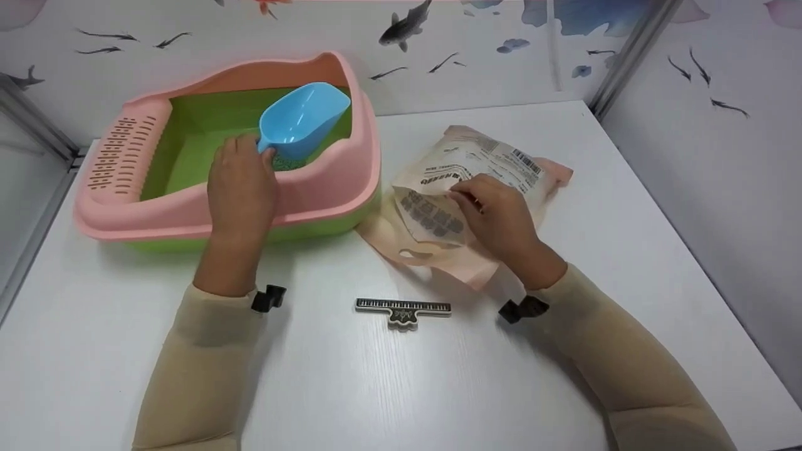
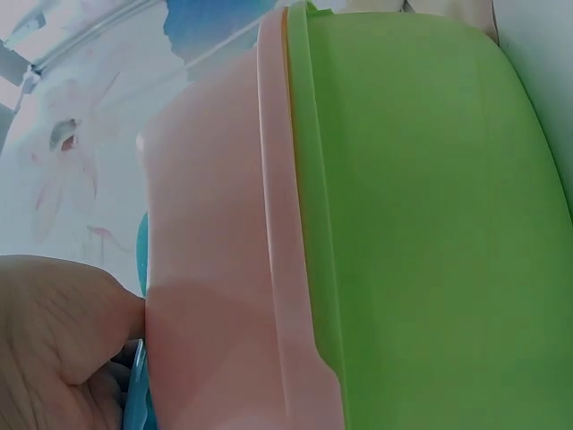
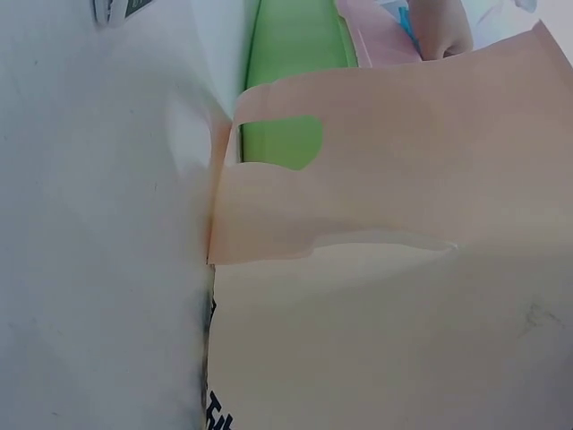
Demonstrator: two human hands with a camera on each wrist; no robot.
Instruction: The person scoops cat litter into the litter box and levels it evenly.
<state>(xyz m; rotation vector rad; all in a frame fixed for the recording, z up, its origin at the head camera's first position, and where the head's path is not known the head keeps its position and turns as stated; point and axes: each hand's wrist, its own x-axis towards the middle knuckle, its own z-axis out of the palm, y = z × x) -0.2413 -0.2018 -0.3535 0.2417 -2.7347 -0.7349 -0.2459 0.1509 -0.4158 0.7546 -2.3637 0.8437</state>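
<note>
A blue scoop [image 1: 303,122] is over the pink-rimmed tub [image 1: 326,188], printed bag [image 1: 485,156] alongside.

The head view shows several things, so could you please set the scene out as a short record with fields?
Left hand: holds the blue scoop by its handle
Right hand: pinches an edge of the bag
Blue scoop: over the inside of the tub
Tub: pink above, green below
Clip: lies on the white table
</note>
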